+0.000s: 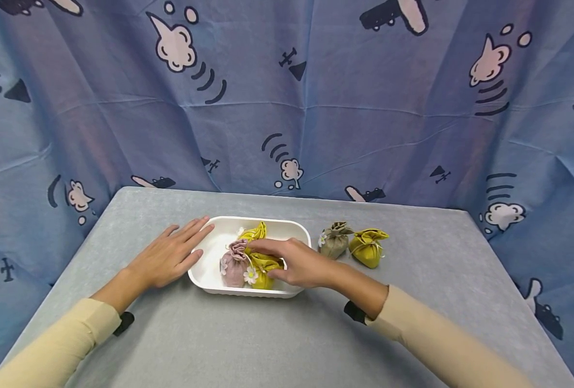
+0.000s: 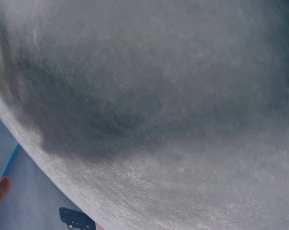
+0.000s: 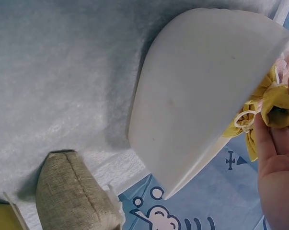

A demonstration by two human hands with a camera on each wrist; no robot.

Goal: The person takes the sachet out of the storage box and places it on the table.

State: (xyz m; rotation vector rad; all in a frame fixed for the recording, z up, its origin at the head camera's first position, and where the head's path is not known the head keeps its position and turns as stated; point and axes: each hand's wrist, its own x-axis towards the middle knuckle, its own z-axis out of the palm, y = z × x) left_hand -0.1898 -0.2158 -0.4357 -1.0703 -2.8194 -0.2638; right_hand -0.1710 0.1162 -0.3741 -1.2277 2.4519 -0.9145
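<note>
A white tray (image 1: 214, 256) holds several small drawstring pouches. Among them are a pink pouch (image 1: 234, 267) with a white flower, a yellow pouch (image 1: 254, 231) behind it, and another yellow pouch (image 1: 263, 269) at the front. My right hand (image 1: 298, 262) pinches the gathered top of that front yellow pouch; the right wrist view shows the fingers round a yellow cloth neck (image 3: 278, 108). My left hand (image 1: 172, 253) lies with straight fingers against the tray's left rim. The left wrist view shows mostly grey tabletop.
Right of the tray stand a grey-brown pouch (image 1: 334, 241) and a yellow pouch (image 1: 367, 248), close together. All of it is on a grey table (image 1: 267, 339), with a blue patterned curtain (image 1: 248, 108) hanging behind.
</note>
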